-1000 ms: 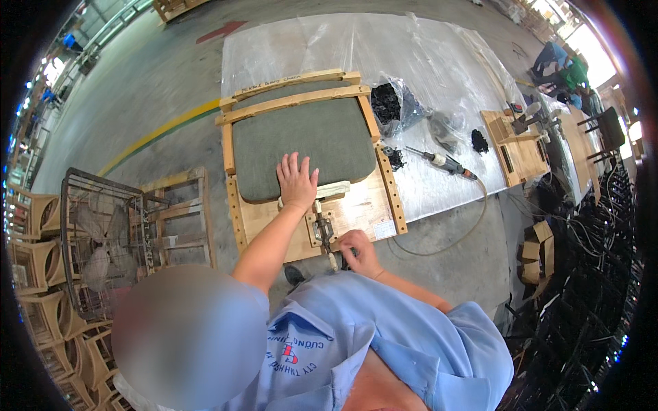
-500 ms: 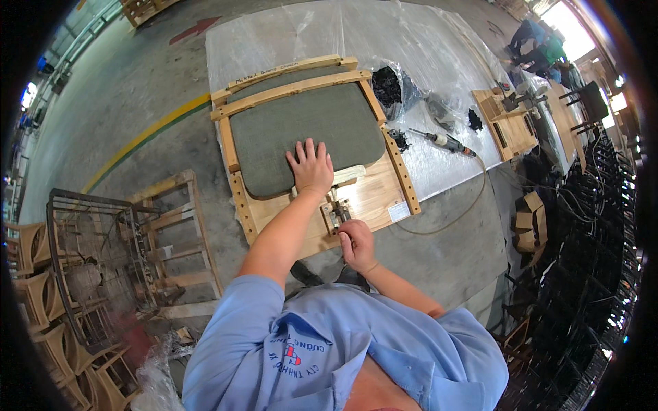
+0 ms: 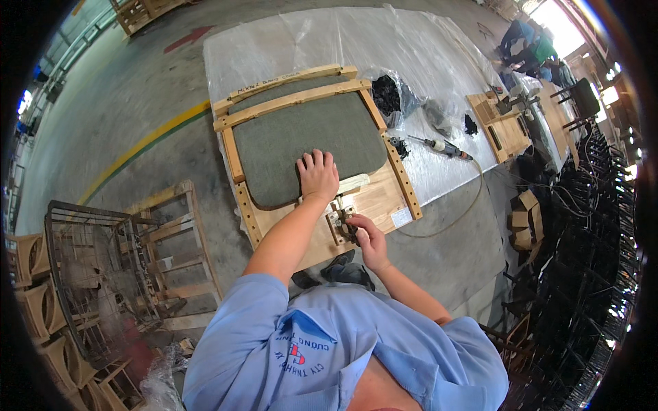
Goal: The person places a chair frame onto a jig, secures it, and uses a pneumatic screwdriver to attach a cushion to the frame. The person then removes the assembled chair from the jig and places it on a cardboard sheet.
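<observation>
A grey-green padded seat panel (image 3: 274,147) with rounded corners lies inside a wooden jig (image 3: 411,188). My left hand (image 3: 319,179) rests on the panel near its front edge, fingers stretched out. A push-type toggle clamp (image 3: 340,222) is fixed to the front of the jig's board, behind a pale wooden pressing block (image 3: 354,183) set against the panel's edge. Closed around the clamp's dark handle is my right hand (image 3: 371,244); its fingers partly hide that handle.
On the plastic-covered table (image 3: 274,44), a power screwdriver (image 3: 445,147) with a cable lies right of the jig, near a bag of black parts (image 3: 387,96). A metal frame cart (image 3: 89,267) stands left, cardboard (image 3: 526,219) right. Two people work at the far right.
My right hand has shifted slightly right and forward with the clamp handle. My left hand stays on the panel, a little further right. The whole view has tilted slightly.
</observation>
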Available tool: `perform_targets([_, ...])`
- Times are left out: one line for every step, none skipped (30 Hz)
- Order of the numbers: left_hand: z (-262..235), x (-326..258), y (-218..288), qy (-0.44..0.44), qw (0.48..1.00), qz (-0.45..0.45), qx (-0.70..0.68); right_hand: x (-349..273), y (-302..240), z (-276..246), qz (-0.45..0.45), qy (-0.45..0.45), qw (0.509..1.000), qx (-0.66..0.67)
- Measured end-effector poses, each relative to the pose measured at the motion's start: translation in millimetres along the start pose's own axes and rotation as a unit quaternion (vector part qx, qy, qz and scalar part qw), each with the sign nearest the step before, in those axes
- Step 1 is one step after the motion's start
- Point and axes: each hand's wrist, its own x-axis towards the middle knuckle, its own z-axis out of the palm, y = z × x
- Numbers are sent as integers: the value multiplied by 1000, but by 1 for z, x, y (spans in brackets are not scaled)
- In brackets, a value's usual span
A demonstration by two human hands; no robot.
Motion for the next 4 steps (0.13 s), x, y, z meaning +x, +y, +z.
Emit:
perform_targets([-2,-1,2,7,1000,4,1,-1,-2,0,1,-2,999,-36])
perform_targets([-4,0,3,-8,1000,1,4,-1,-4,0,2,-4,997,-72])
perform_targets([-6,3,1,-23,1000,-1,8,-1,-7,-1,3,-5,994,-108])
perform_targets([-9,0,4,-41,999,-4,7,-10,-7,-4,14,-1,994,-110])
